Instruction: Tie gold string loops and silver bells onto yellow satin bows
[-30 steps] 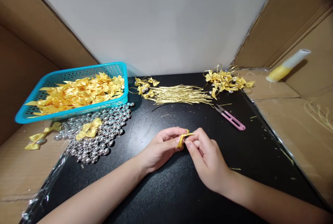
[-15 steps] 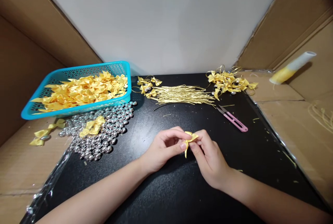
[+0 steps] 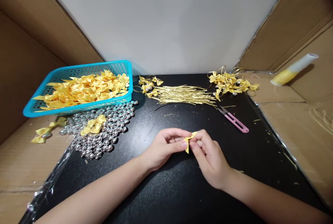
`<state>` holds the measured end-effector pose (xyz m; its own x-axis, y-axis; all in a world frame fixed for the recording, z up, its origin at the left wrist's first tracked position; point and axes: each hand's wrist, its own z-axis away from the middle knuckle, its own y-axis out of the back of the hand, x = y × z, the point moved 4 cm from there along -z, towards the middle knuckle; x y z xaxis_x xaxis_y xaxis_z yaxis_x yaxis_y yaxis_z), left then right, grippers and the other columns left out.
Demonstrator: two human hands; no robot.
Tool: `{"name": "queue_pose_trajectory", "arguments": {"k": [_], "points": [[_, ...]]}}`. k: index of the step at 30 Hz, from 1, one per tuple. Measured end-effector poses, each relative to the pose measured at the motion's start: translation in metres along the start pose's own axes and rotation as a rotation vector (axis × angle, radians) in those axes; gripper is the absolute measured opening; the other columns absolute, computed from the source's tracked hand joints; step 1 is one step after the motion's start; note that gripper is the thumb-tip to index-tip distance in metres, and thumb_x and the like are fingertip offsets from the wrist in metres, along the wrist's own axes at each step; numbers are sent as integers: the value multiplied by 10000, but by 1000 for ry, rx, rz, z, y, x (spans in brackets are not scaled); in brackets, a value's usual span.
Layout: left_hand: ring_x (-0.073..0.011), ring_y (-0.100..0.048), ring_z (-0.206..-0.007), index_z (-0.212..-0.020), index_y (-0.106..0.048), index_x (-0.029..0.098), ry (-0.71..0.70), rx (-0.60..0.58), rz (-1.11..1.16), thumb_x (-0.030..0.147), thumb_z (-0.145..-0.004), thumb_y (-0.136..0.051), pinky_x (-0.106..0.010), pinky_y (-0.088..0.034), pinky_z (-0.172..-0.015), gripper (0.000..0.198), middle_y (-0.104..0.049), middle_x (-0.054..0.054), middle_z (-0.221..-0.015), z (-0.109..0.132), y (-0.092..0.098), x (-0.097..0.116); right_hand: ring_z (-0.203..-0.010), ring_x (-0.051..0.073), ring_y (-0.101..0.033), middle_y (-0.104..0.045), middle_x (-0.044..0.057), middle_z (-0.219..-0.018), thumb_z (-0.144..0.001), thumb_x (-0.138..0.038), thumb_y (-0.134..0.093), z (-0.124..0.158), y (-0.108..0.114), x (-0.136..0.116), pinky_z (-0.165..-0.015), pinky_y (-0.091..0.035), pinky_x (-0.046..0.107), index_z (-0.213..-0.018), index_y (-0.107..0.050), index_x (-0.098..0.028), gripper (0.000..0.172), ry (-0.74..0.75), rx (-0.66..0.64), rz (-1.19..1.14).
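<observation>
A yellow ribbon bow (image 3: pixel 187 148) is pinched between both hands above the black table (image 3: pixel 166 189). My left hand (image 3: pixel 166 148) grips its left side with thumb and index finger, one tail hanging down between the fingertips. On the other side, my right hand (image 3: pixel 210 158) has its thumb and fingertips closed on the bow's right part. The fingers cover most of the bow, so its middle is hidden. Beyond the hands lies a bundle of gold cords (image 3: pixel 186 94). Thread snips with a pink handle (image 3: pixel 235 121) rest to the right of it.
At the left, a turquoise basket (image 3: pixel 78 108) holds many yellow bows. Silver beads (image 3: pixel 104 137) spread in front of it, with a few bows (image 3: pixel 93 125) on top. Bows with gold loops (image 3: pixel 229 81) are heaped at the back right. A cardboard tube (image 3: pixel 293 70) leans beyond them.
The bow has tilted slightly between my fingers, and its upper part is now more covered by my right fingertips. The whole view has shifted a little; both hands keep their grip.
</observation>
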<state>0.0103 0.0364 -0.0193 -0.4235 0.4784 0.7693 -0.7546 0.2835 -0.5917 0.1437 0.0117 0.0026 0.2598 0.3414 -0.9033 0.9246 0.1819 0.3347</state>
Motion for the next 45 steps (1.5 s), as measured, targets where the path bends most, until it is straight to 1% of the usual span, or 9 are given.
{"name": "queue_pose_trajectory", "arguments": {"k": [4,8,12,16,23,27,33,38,45], "points": [[-80,-596,-655,-839,-756,177,92,-22,205,218,-625,-856,-242,-435,-759,240,-689,6,-689,-1,0,-2,-446,87,-450,-457,-73,-550,-942,-202,-392,1,-1,0,-439,-294,208,-847,-432,-222,105,-32,-22,9],[-65,-583,-645,-845,-741,167,135,-62,267,211,-646,-846,-231,-428,-776,229,-647,28,-649,0,-2,-1,-418,81,-405,-405,-95,-516,-938,-196,-392,1,-1,-1,-435,-268,214,-847,-425,-221,100,-39,-39,-15],[-70,-589,-665,-832,-733,161,158,-75,271,206,-648,-844,-226,-418,-782,220,-641,26,-656,0,-2,-2,-416,81,-397,-392,-101,-508,-940,-193,-395,1,0,-1,-440,-268,213,-845,-426,-221,103,-35,-21,-30],[-84,-590,-676,-834,-736,150,159,-80,274,188,-661,-831,-239,-420,-785,202,-647,16,-656,0,-1,-3,-419,86,-403,-394,-100,-502,-946,-208,-394,2,0,0,-445,-274,216,-846,-427,-222,106,-50,-32,-42],[-72,-589,-653,-841,-743,152,151,-77,267,192,-657,-837,-226,-424,-765,210,-663,17,-654,0,-2,-3,-415,82,-382,-378,-103,-511,-941,-192,-401,3,-1,0,-452,-264,219,-855,-423,-223,94,-39,-34,-44],[-75,-600,-661,-853,-750,156,154,-85,259,191,-644,-846,-234,-428,-767,232,-695,4,-687,0,-1,-4,-419,77,-366,-361,-109,-513,-946,-188,-400,3,-2,1,-463,-272,213,-850,-423,-225,105,-28,-38,-52],[-66,-599,-640,-843,-762,167,106,-109,223,184,-647,-844,-206,-418,-701,213,-704,8,-686,1,-4,-1,-415,74,-355,-380,-108,-528,-944,-176,-402,4,-1,-1,-460,-268,211,-870,-424,-228,94,-15,-22,-41],[-67,-597,-636,-827,-764,198,78,-94,201,200,-640,-849,-204,-412,-687,206,-694,23,-669,1,-4,-1,-393,71,-334,-337,-119,-509,-935,-153,-405,5,0,-3,-449,-258,210,-863,-418,-232,108,17,-18,-37],[-59,-593,-636,-818,-760,197,74,-99,193,200,-637,-850,-194,-406,-670,201,-690,28,-689,1,-4,-1,-406,70,-344,-351,-114,-518,-940,-166,-412,5,0,0,-449,-259,206,-872,-424,-231,95,8,-25,-46]]}}
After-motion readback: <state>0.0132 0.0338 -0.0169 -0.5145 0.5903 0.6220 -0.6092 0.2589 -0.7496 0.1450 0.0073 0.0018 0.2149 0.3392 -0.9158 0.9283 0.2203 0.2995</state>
